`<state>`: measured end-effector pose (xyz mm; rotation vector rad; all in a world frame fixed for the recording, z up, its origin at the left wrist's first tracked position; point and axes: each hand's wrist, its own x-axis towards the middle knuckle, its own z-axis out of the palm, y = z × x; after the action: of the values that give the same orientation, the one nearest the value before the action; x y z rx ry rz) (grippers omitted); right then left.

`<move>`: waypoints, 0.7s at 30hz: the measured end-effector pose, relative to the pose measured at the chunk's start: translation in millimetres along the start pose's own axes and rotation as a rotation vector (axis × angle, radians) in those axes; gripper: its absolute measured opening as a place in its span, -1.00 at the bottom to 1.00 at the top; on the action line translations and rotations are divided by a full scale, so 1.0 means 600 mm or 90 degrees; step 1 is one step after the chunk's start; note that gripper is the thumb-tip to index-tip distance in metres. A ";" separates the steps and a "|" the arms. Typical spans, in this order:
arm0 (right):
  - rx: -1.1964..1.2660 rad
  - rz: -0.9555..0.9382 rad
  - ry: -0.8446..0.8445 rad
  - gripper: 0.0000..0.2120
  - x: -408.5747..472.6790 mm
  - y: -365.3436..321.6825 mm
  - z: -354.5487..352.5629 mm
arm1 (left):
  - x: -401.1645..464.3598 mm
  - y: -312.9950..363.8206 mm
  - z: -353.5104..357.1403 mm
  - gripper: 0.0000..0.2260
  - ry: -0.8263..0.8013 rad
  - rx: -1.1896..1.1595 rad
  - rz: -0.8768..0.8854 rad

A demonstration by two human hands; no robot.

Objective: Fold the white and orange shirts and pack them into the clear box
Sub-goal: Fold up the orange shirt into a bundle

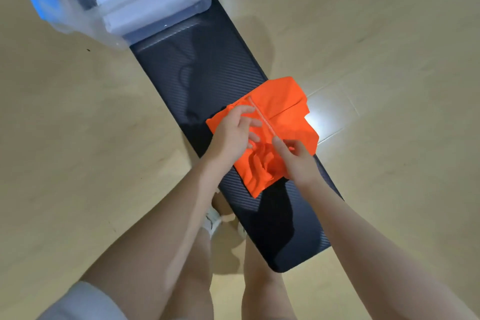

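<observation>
Mid-tabletop (207, 65), the left hand (231, 135) rests half-open on the crumpled orange shirt (283, 101) while the right hand (296, 158) pinches its fabric.

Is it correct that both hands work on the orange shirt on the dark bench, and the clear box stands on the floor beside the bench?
Not fully. The head view shows the clear box resting on the far end of the dark bench, not on the floor. The rest holds: the left hand and right hand work on the orange shirt on the bench.

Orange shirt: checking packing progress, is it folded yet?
Partly folded: the orange shirt lies bunched and creased on the bench, outside the box.
</observation>
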<state>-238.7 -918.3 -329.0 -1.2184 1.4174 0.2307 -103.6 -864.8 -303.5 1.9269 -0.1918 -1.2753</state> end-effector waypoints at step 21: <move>-0.491 -0.432 0.346 -0.53 0.000 0.056 0.066 | 0.123 -0.045 -0.021 -0.79 -0.097 0.774 0.562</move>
<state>-239.6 -874.5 -357.3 -2.4685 1.2906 -0.0509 -65.4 -878.2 -371.7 2.1397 -2.0063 -0.6569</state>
